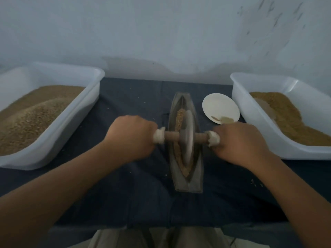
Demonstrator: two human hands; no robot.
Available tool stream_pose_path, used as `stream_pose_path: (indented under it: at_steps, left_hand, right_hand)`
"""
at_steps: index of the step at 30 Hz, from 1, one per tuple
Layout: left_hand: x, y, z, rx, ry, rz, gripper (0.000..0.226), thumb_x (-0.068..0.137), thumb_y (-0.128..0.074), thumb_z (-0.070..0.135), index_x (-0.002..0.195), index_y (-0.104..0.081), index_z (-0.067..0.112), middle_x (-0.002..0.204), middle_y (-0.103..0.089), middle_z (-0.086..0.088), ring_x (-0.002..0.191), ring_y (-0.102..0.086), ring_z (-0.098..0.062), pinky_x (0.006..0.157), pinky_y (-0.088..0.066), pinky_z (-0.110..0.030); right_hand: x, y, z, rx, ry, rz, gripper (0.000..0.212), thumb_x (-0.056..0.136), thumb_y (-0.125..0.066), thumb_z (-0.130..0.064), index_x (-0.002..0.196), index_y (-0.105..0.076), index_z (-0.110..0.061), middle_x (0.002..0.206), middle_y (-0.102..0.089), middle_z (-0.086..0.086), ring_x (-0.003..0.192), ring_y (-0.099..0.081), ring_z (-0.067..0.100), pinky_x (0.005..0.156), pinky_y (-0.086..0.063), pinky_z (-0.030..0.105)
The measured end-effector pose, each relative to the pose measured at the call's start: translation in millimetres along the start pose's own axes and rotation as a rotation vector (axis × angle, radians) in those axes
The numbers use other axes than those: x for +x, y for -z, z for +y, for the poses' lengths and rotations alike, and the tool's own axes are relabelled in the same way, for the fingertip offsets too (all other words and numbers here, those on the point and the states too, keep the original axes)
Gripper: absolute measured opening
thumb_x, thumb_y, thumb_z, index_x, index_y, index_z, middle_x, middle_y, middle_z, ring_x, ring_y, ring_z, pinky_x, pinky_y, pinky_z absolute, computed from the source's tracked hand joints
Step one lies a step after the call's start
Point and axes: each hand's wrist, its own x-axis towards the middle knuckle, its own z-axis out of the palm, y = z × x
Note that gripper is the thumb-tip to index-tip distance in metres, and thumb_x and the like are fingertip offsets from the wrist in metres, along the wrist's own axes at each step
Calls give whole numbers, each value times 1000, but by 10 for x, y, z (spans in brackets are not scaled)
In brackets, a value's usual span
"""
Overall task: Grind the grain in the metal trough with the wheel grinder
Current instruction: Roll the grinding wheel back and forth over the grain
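Note:
A narrow, boat-shaped metal trough (197,169) lies lengthwise on the dark blue cloth at the centre. Brown grain (179,117) fills its groove. The wheel grinder (187,138), a grey disc on a wooden axle with cloth-wrapped ends, stands upright in the groove near the trough's middle. My left hand (130,136) grips the axle's left end. My right hand (238,142) grips the right end. The wheel hides part of the grain.
A white tub (78,111) heaped with grain stands at the left. A second white tub (250,111) with finer brown meal stands at the right. A small white dish (220,106) with a little powder sits beside the trough's far right. A wall rises behind.

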Motion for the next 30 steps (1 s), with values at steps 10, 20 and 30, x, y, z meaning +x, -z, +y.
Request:
stream_pose_path:
  at_steps: [10,20,30]
  left_hand:
    - [928,-197,-67,-98,240,-137,25,84,-63,43,71,-51,25,84,-69,1,76,-66,-29,67,-48,-34]
    - [-37,-173,-57,-130,48,-49,30,75,-44,57,60,-38,32,54,-47,11,47,-48,-20,49,-33,-27]
    - [521,-62,-45,-65,112,-181,26,78,-65,42,65,-46,29,62,-47,10,55,-49,-19,55,-40,-29]
  right_hand:
    - [798,-99,12,-120,-179,40,37,96,-58,-42,65,-58,-23,63,-50,-5,56,-43,15,58,-35,30]
    - [72,153,-51,-101,22,-69,39,78,-68,-44,55,-38,-32,49,-36,-13,44,-30,1,46,-15,20]
    - [478,-133,81,4,-155,-131,31,90,-57,-50,65,-56,-32,63,-54,-10,57,-47,7,54,-31,27]
